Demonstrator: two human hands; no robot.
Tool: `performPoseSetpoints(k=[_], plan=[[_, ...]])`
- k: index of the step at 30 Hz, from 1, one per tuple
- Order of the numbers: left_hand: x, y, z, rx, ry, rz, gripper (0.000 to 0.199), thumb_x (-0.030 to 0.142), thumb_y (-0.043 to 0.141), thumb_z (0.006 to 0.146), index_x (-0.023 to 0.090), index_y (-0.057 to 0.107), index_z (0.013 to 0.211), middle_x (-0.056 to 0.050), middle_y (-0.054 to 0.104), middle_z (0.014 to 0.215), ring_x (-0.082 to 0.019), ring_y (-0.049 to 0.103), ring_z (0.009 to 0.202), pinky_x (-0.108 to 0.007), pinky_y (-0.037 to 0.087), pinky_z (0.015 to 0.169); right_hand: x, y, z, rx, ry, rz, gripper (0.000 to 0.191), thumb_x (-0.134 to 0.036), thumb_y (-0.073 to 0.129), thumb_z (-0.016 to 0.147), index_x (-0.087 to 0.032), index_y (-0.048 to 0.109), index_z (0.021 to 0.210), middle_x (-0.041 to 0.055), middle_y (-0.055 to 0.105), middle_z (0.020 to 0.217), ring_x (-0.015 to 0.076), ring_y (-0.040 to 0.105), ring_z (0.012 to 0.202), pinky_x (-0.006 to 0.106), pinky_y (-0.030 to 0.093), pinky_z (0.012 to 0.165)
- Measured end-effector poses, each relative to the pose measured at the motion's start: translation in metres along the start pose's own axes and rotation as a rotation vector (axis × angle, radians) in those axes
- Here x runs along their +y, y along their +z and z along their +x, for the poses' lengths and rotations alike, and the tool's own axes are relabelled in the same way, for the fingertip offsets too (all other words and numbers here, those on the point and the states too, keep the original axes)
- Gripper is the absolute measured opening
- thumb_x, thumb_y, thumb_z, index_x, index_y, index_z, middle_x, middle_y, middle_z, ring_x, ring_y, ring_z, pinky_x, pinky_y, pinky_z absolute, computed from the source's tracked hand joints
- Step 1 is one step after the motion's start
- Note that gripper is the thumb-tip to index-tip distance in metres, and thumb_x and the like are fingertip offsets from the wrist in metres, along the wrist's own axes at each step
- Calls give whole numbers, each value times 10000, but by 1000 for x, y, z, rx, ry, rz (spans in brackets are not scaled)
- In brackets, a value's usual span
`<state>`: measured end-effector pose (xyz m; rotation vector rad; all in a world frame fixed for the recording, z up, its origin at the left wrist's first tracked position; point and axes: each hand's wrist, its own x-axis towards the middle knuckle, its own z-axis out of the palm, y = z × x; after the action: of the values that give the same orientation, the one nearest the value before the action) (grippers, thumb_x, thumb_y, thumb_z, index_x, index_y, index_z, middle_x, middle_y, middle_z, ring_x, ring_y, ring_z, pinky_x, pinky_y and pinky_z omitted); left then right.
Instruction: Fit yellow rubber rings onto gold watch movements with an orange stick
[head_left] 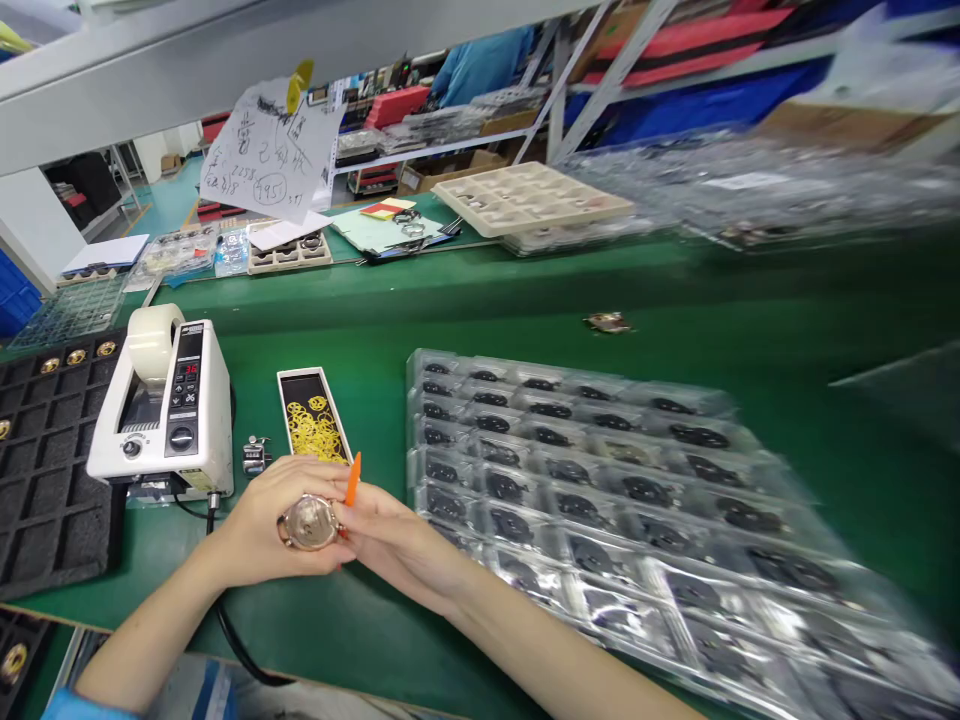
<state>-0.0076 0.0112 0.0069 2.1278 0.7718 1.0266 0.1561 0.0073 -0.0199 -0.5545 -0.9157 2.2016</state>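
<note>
My left hand (pixel 262 525) is closed around a round gold-rimmed watch case (pixel 311 523), its light face turned up toward me. Against the case's right side, my right hand (pixel 386 535) grips an orange tool (pixel 353 480) whose upper end sticks up between the two hands. The tool's lower end is hidden by my fingers, so its kind does not show. Just beyond the hands lies a small white box (pixel 282 395) holding yellow rings (pixel 315 425). A small metal tally counter (pixel 256 456) stands left of that box.
A white tape dispenser (pixel 214 400) stands at left beside a black compartment tray (pixel 60 510) with gold parts. Clear plastic trays (pixel 450 470) of dark discs cover the right side. A small loose part (pixel 607 322) lies farther back. A beige tray (pixel 532 195) sits on the rear ledge.
</note>
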Motion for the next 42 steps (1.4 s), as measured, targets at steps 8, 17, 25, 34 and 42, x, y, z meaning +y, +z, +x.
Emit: performPoseSetpoints(k=[8, 17, 25, 34, 42], plan=[[20, -34, -38, 242, -108, 331, 447, 130, 598, 858, 266, 527, 1278, -93, 649, 1244, -220, 610, 1152, -379, 494, 987, -72, -16, 21, -23, -267, -660, 332, -540, 576, 867, -210, 540, 857, 32, 614, 885, 173, 572, 802, 319, 446, 751], [32, -78, -104, 561, -125, 635, 238, 70, 588, 829, 243, 665, 972, -53, 703, 1046, -206, 666, 948, -348, 527, 859, -116, -99, 143, 452, -316, -1822, 173, -106, 490, 883, -117, 658, 925, 205, 578, 1116, 333, 487, 1082, 398, 401, 843], [-37, -227, -86, 745, -722, 764, 283, 367, 518, 833, 165, 668, 961, -80, 732, 1007, -253, 670, 947, -387, 519, 892, -104, -115, 170, 543, -249, -1804, 203, -174, 507, 885, -153, 707, 861, 122, 645, 959, 237, 582, 856, 283, 381, 648], [-159, -300, -7, 571, -867, 890, 151, 197, 619, 731, 108, 678, 837, -134, 718, 861, -335, 630, 997, -427, 437, 904, -120, -102, 89, 668, -380, -1660, 280, -343, 415, 902, -200, 638, 809, 57, 638, 796, 195, 559, 657, 281, 364, 576], [-163, -314, 4, 511, -902, 854, 217, 334, 654, 849, 118, 642, 836, -35, 664, 920, -214, 630, 923, -422, 493, 866, -89, -89, 26, 620, -417, -1339, 300, -437, 459, 854, -216, 605, 715, 38, 589, 714, 208, 539, 659, 320, 380, 612]])
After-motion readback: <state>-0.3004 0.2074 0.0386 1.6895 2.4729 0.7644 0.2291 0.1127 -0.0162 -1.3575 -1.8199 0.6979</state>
